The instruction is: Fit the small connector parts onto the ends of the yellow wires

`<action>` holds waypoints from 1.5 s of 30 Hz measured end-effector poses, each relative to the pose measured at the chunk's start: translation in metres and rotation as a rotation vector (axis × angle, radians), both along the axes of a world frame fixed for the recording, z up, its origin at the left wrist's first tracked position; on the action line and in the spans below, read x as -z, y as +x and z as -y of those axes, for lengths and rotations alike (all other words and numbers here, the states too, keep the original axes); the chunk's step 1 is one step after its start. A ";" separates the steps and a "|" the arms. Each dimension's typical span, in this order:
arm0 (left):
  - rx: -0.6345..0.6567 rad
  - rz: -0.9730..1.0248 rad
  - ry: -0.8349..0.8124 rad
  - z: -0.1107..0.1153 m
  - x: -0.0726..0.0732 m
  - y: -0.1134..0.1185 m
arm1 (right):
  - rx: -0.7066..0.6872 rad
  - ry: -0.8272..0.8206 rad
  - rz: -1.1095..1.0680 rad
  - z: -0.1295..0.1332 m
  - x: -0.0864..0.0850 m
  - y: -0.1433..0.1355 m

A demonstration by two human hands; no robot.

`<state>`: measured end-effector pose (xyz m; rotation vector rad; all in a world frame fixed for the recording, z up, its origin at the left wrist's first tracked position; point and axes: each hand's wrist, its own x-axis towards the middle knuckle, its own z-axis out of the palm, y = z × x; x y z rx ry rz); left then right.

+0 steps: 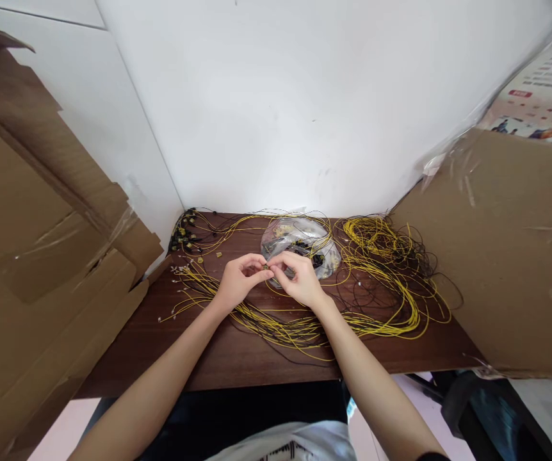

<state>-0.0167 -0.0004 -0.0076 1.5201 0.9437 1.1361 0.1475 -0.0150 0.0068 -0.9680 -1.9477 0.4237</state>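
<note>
My left hand (243, 278) and my right hand (297, 275) meet over the middle of the table, thumbs and fingertips pinched together. Between them is a small dark and yellowish piece (266, 267), mostly covered by the fingers, so its kind is unclear. Just behind the hands lies a clear plastic bag (326, 266) with small black and yellow parts in it. A long bundle of yellow and black wires (280, 331) runs beneath my wrists, its left ends carrying small whitish tips.
Coiled yellow wires (376, 238) spread over the table's right side. Black and yellow connectors (187, 232) cluster at the back left corner. Cardboard walls (40, 256) flank the brown table (155, 358) on both sides, with a white wall (276, 115) behind.
</note>
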 end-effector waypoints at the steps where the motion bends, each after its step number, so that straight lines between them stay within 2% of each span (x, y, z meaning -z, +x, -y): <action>1: 0.000 0.000 0.002 0.000 0.000 0.000 | 0.001 -0.001 -0.001 0.000 0.000 0.000; 35: -0.060 0.005 0.028 0.000 0.002 0.000 | 0.033 -0.014 -0.025 -0.004 0.005 0.002; 45: -0.087 -0.046 0.116 0.000 0.002 0.000 | 0.060 -0.031 -0.045 -0.003 0.004 0.003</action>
